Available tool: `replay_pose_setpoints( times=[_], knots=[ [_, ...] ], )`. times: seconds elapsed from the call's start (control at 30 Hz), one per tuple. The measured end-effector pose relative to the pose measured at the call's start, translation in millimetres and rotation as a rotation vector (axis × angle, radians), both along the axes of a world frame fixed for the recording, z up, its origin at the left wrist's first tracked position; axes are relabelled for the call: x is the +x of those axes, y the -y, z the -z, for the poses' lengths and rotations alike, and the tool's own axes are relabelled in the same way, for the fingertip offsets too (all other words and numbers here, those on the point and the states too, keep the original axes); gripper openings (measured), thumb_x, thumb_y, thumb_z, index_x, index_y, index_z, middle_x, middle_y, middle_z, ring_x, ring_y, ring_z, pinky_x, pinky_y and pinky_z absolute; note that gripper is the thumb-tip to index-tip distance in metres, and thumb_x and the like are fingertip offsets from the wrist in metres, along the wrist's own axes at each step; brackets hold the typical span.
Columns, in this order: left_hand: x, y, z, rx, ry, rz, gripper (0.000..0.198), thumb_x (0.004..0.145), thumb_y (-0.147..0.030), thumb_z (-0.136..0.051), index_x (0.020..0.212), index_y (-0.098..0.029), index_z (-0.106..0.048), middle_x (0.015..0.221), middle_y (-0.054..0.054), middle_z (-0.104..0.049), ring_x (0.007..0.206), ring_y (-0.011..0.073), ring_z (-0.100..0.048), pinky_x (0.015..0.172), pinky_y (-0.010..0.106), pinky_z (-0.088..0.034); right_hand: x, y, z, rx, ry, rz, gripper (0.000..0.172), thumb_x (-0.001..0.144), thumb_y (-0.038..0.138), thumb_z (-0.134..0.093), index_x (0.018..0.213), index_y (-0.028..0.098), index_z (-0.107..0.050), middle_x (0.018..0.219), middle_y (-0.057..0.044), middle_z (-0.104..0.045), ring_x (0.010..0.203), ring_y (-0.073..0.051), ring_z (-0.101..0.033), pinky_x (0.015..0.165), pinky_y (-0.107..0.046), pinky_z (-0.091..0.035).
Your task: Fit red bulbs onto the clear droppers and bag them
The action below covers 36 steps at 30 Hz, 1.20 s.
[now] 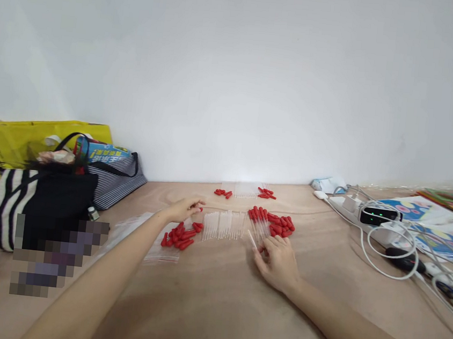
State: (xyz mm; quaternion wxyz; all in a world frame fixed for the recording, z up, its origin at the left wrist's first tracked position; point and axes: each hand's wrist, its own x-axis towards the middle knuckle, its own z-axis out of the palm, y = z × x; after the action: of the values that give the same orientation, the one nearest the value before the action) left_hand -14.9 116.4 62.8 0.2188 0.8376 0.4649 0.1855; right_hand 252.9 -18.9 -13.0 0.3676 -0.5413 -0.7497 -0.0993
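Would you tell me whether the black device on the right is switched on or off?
On, it seems: two green lights glow on the front of the black device at the right side of the table.

clear tubes (223,224): too small | striped bag (4,205): pixelated (lower part) | cables (412,271): cut right

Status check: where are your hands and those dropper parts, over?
Left hand at a red bulb, grip unclear. Right hand pinching a clear tube. Bulb pile and tube row lie between the hands.
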Motion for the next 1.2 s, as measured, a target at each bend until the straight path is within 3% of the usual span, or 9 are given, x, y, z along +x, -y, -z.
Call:
replay_pose_setpoints(
  times=[0.1,0.23,0.3,0.4,0.53,0.67,0.83,1.03,1.2],
  knots=[
    [9,30,-0.1,0.068,0.111,-0.021,0.025,0.081,-0.029,-0.039,0.099,-0.019,-0.054,0.089,0.003,-0.062,0.083,0.0159,-0.056,0.076,0.028,-0.042,10,3,2.0,-0.04,-0.062,-0.118,0.021,0.082,0.024,-0.042,0.066,0.016,-0.052,0.063,-0.002,-0.057,0.061,-0.013,-0.048,0.063,-0.026,-0.03],
    [30,85,23.0,0.02,0.351,0.013,0.02,0.081,-0.028,-0.044,0.097,-0.017,-0.05,0.086,0.004,-0.061,0.077,0.0144,-0.057,0.069,0.028,-0.046,17,2,3.0,-0.135,-0.067,-0.267,0.018,0.085,0.023,-0.041,0.075,0.017,-0.055,0.07,-0.003,-0.058,0.066,-0.014,-0.051,0.064,-0.027,-0.035],
    [38,107,35.8,-0.014,0.348,0.072,0.015,0.078,-0.024,-0.048,0.091,-0.017,-0.05,0.086,0.004,-0.06,0.08,0.0146,-0.057,0.072,0.028,-0.046,18,1,3.5,-0.166,-0.053,-0.325,0.018,0.085,0.024,-0.041,0.077,0.017,-0.056,0.073,-0.004,-0.059,0.07,-0.015,-0.052,0.066,-0.028,-0.036],
    [42,125,46.8,0.069,0.202,0.081,0.009,0.074,-0.017,-0.051,0.083,-0.017,-0.052,0.082,0.003,-0.06,0.075,0.0152,-0.056,0.07,0.03,-0.045,17,0,4.1,-0.21,-0.038,-0.385,0.017,0.085,0.024,-0.043,0.078,0.018,-0.058,0.075,-0.004,-0.059,0.074,-0.016,-0.053,0.069,-0.029,-0.037],
    [41,129,49.0,0.182,0.101,0.052,0.01,0.071,-0.017,-0.055,0.081,-0.018,-0.054,0.084,0.003,-0.06,0.079,0.018,-0.055,0.073,0.032,-0.044,15,0,3.3,-0.226,-0.038,-0.411,0.016,0.084,0.022,-0.046,0.079,0.019,-0.06,0.078,-0.004,-0.059,0.077,-0.016,-0.053,0.071,-0.029,-0.038],
    [48,128,48.1,0.188,0.049,-0.012,0.02,0.069,-0.028,-0.062,0.087,-0.02,-0.059,0.09,0.003,-0.06,0.084,0.0205,-0.055,0.074,0.033,-0.043,15,0,2.3,-0.22,-0.043,-0.419,0.016,0.084,0.021,-0.045,0.078,0.018,-0.059,0.077,-0.004,-0.059,0.077,-0.016,-0.053,0.07,-0.028,-0.039],
    [63,132,45.5,0.179,0.037,-0.063,0.01,0.076,-0.022,-0.053,0.072,-0.019,-0.062,0.082,0.002,-0.06,0.074,0.017,-0.056,0.07,0.03,-0.042,13,-1,5.8,-0.208,-0.073,-0.349,0.012,0.084,0.017,-0.042,0.077,0.018,-0.051,0.077,-0.004,-0.058,0.075,-0.016,-0.052,0.07,-0.03,-0.036],
    [65,129,49.4,0.176,0.168,-0.066,0.009,0.082,-0.022,-0.043,0.081,-0.018,-0.052,0.076,0.001,-0.061,0.073,0.0164,-0.056,0.067,0.028,-0.043,9,2,5.1,-0.093,-0.135,-0.317,0.011,0.085,0.017,-0.038,0.08,0.018,-0.047,0.074,-0.003,-0.059,0.068,-0.015,-0.051,0.074,-0.033,-0.032],
    [62,126,52.5,0.201,0.166,-0.016,0.02,0.084,-0.026,-0.042,0.096,-0.02,-0.056,0.091,0.003,-0.064,0.085,0.0187,-0.057,0.076,0.032,-0.042,6,4,0.6,-0.065,-0.14,-0.386,0.019,0.086,0.012,-0.035,0.094,0.018,-0.051,0.081,-0.004,-0.061,0.071,-0.014,-0.052,0.075,-0.032,-0.03]
  ],
)
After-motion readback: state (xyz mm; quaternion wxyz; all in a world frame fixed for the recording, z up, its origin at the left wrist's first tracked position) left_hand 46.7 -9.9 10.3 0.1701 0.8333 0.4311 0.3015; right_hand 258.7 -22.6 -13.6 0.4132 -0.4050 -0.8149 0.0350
